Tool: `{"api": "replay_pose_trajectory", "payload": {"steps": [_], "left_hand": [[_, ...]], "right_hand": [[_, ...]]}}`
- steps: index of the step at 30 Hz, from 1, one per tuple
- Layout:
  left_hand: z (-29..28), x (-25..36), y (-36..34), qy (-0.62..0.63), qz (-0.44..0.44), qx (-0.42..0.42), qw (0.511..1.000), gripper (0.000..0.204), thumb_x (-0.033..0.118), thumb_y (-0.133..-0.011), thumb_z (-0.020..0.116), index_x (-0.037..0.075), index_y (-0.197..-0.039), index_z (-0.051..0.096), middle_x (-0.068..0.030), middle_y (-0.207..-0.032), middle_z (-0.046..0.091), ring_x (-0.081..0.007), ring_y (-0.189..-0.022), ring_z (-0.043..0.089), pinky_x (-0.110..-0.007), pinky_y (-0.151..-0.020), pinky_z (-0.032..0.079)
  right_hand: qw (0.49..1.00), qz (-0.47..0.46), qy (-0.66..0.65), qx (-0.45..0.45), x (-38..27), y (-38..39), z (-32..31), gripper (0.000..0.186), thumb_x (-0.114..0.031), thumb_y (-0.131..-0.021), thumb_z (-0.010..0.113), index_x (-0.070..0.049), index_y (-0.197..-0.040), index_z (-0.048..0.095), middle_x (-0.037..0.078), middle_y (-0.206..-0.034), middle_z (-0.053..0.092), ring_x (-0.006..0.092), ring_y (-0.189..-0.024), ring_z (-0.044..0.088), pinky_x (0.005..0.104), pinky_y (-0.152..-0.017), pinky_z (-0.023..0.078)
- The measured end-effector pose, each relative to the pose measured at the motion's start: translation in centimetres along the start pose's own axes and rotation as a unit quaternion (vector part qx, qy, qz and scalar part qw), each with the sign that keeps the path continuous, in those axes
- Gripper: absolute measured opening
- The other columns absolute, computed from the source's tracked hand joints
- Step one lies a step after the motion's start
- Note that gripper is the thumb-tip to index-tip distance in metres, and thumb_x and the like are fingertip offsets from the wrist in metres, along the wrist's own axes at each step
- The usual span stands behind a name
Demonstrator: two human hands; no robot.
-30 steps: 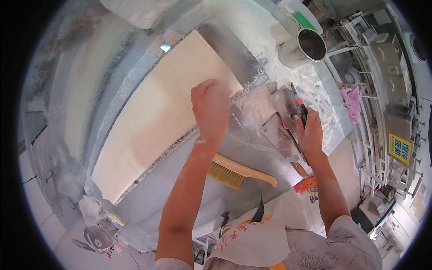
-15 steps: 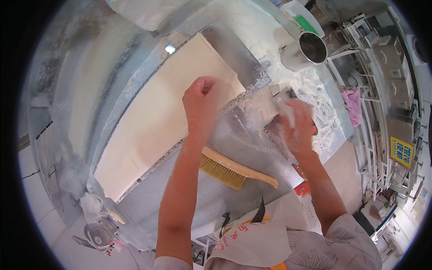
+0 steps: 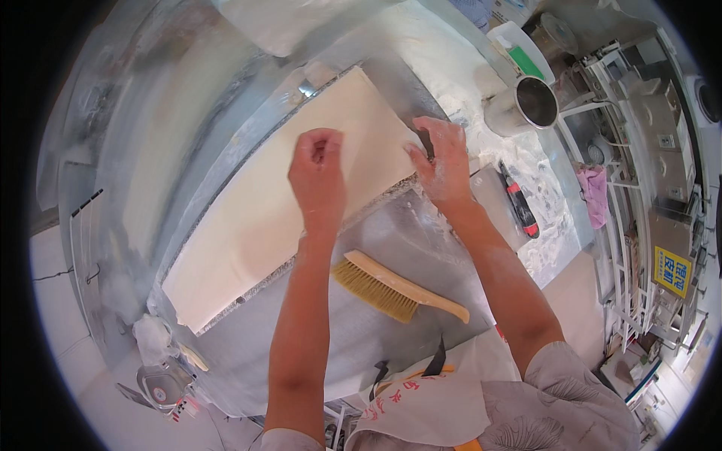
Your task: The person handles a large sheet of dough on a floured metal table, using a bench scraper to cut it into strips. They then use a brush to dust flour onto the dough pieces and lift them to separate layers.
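A long pale dough sheet (image 3: pixel 248 233) lies flat and slantwise across a speckled slab (image 3: pixel 226 306), whose rim shows around it. Above the sheet's middle my left hand (image 3: pixel 317 180) is curled closed; the inside of its grip is hidden, so I cannot make out whether it holds anything. My right hand (image 3: pixel 444 165) is at the sheet's right end, thumb and fingers apart, with nothing visible in it. To its right, a utility knife with a red and black handle (image 3: pixel 519 201) rests beside a flat scraper-like plate (image 3: pixel 492 199) on floury ground.
A wooden-handled bench brush (image 3: pixel 395 286) lies on the grey worktop (image 3: pixel 301 368) between my forearms. Behind the right hand stands a steel pot (image 3: pixel 511 109), near a white tub with a green item (image 3: pixel 523 56). White racks (image 3: pixel 613 203) line the right side.
My right hand has moved left and away from the knife to the dough's right end, its fingers spreading. The left hand has shifted slightly left. The knife now shows uncovered.
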State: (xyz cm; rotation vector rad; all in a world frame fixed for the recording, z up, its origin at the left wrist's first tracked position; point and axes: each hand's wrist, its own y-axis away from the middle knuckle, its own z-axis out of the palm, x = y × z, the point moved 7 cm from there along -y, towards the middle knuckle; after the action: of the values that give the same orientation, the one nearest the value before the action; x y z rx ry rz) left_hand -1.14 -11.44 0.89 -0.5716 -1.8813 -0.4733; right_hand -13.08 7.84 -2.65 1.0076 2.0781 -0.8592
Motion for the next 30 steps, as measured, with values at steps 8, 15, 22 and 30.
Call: {"api": "replay_pose_trajectory", "payload": {"steps": [8, 15, 22, 30], "left_hand": [[-10.3, -1.9, -0.7, 0.155, -0.033, 0.139, 0.977, 0.018, 0.021, -0.106, 0.071, 0.004, -0.111, 0.067, 0.0007, -0.099, 0.068, -0.0089, -0.083, 0.057, -0.025, -0.076, 0.047], [-18.6, -1.9, -0.6, 0.219, 0.007, 0.189, 0.957, 0.018, 0.020, -0.107, 0.070, 0.002, -0.110, 0.065, 0.0014, -0.094, 0.066, -0.0057, -0.078, 0.053, -0.024, -0.072, 0.043], [-22.0, 0.3, 1.5, 0.232, 0.018, 0.168, 0.958, 0.019, 0.019, -0.109, 0.067, 0.001, -0.113, 0.063, -0.0027, -0.103, 0.069, -0.0113, -0.096, 0.064, -0.030, -0.092, 0.054], [-22.5, -0.1, 3.3, 0.288, 0.005, 0.168, 0.943, 0.015, 0.018, -0.108, 0.068, 0.004, -0.111, 0.065, 0.0021, -0.094, 0.065, -0.0065, -0.081, 0.054, -0.025, -0.077, 0.047]], "right_hand": [[0.984, -0.112, -0.106, -0.089, -6.4, -1.1, 2.8, 0.041, 0.008, -0.088, 0.064, -0.006, -0.126, 0.064, 0.015, -0.124, 0.066, 0.0395, -0.118, 0.057, 0.0482, -0.103, 0.047], [0.931, -0.273, -0.067, -0.234, -8.9, -2.1, 11.4, 0.048, 0.012, -0.086, 0.057, -0.007, -0.130, 0.062, 0.018, -0.135, 0.062, 0.0425, -0.130, 0.053, 0.0501, -0.112, 0.044], [0.936, -0.293, 0.050, -0.190, -7.9, -6.3, 14.1, 0.051, -0.013, -0.091, 0.074, -0.010, -0.139, 0.058, 0.013, -0.161, 0.048, 0.0395, -0.147, 0.042, 0.0584, -0.117, 0.037], [0.912, -0.361, 0.155, -0.119, -9.7, -8.2, 14.4, 0.022, -0.024, -0.091, 0.075, -0.018, -0.112, 0.077, 0.004, -0.132, 0.071, 0.0320, -0.129, 0.056, 0.0522, -0.107, 0.044]]}}
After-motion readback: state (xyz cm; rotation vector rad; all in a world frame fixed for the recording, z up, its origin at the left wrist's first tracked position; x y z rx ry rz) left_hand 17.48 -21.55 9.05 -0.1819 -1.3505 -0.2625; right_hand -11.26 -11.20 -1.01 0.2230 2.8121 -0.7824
